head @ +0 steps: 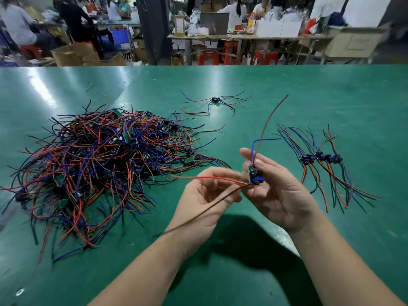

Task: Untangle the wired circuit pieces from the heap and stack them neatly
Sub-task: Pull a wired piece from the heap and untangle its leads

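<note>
A big tangled heap [99, 164] of red, blue and black wired circuit pieces covers the left of the green table. My right hand [273, 191] grips one circuit piece [255, 174] above the table; its blue and dark red wires stick upward. My left hand [205, 199] is beside it, fingers curled around that piece's red and dark wires, which trail left and down. To the right lies a neat row of sorted pieces [322, 159] with their wires laid parallel. One more loose piece [215, 100] lies farther back in the middle.
The green table [309, 96] stretches to a far edge. Beyond it are other workbenches, cardboard boxes, red stools and several people at work. A short scrap of wire [89, 86] lies at the back left.
</note>
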